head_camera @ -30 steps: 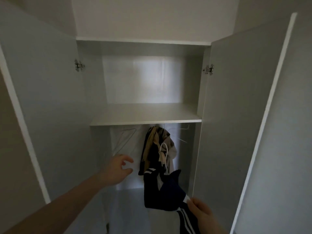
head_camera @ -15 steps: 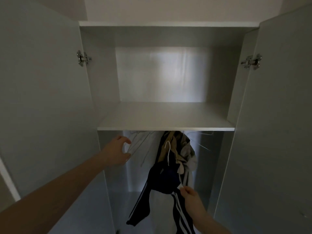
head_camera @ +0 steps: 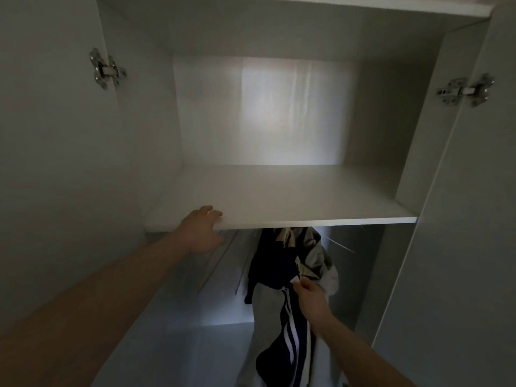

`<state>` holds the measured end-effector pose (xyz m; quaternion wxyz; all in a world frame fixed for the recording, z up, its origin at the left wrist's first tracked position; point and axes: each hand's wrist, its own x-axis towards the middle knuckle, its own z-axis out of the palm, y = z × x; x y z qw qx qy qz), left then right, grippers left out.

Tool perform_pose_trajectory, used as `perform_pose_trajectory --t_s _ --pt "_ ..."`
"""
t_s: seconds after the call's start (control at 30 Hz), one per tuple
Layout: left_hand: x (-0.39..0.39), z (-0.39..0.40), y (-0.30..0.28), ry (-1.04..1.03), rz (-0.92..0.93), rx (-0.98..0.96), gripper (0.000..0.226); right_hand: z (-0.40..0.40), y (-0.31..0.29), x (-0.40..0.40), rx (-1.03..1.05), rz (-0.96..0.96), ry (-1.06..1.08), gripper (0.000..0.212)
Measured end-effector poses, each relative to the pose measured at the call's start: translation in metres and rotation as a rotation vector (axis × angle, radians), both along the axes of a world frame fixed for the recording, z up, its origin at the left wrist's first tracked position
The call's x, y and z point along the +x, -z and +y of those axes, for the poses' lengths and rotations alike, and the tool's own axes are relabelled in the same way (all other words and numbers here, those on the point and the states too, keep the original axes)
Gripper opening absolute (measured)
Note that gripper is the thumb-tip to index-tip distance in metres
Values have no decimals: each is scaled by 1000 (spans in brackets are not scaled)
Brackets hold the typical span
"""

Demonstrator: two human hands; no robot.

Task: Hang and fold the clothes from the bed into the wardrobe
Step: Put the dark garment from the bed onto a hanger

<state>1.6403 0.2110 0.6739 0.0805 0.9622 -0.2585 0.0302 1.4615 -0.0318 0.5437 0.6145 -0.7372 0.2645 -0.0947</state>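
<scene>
- Under the shelf [head_camera: 279,210], right of centre, hangs the jacket [head_camera: 276,272] you are working on: navy with white stripes, its lower part trailing down past your right hand [head_camera: 308,298].
- Your right hand pinches the fabric near the white stripes, fingers curled round it.
- Your left hand [head_camera: 202,229] is at the shelf's near edge, fingertips over the lip. Whether it grips the edge or only rests there, I cannot tell.
- Judge the jacket soft, light and limp; it will sag and twist wherever it is unsupported, and smooth cloth may slide off a hanger.
- Better holds are probably the collar or shoulders, not mid-body.
- Beige and grey clothes [head_camera: 315,255] hang just behind it, touching, so the layers are hard to separate by eye.
- Hidden by the shelf: the rail, the hanger hooks, and whether the jacket is actually hooked on.
- Thin empty hangers [head_camera: 220,261] to the left are faint in the gloom.
- Both doors stand open; the wardrobe floor is dim.
</scene>
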Motion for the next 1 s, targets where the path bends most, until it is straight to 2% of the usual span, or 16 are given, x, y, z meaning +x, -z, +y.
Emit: perform_pose_trajectory --t_s 0.1,0.23,0.37,0.47,0.63,0.77,0.9,1.0 --pt "25 -5 6 -8 57 57 91 -6 1 28 -79 9 -4 35" --pt "47 -9 10 -19 67 92 105 -17 2 62 -165 28 -21 34" --pt "56 -8 15 -10 73 79 121 -33 9 95 -169 27 -3 25" --pt "59 -8 18 -16 82 71 135 -47 14 119 -246 51 31 32" --pt "62 -8 20 -13 76 63 131 -58 24 144 -281 90 108 12" --pt "63 -8 19 -19 68 85 114 -54 48 146 -362 17 108 26" --pt "60 -9 17 -13 79 75 125 -47 56 152 -363 -159 196 37" --pt "59 -8 16 -8 81 69 124 -47 47 164 -338 -149 216 37"
